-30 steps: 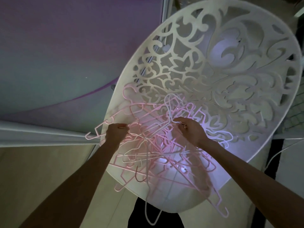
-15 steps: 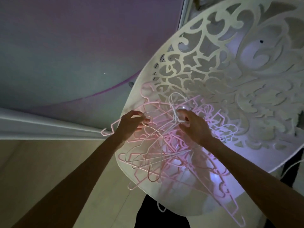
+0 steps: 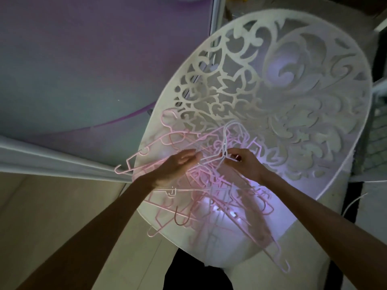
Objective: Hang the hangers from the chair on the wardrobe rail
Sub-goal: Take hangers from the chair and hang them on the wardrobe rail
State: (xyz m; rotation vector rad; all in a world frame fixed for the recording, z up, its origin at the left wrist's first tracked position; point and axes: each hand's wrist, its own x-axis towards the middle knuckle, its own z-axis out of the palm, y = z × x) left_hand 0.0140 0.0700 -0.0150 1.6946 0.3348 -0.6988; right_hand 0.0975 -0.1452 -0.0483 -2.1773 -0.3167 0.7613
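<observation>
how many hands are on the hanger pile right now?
2. The left hand is over the pile's left side, fingers curled among pink hangers. The right hand pinches a white hanger near its neck, at the pile's upper middle on the chair.

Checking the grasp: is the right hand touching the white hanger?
Touching. The head view shows the right hand pinching the white hanger at its neck, above the pink pile.
</observation>
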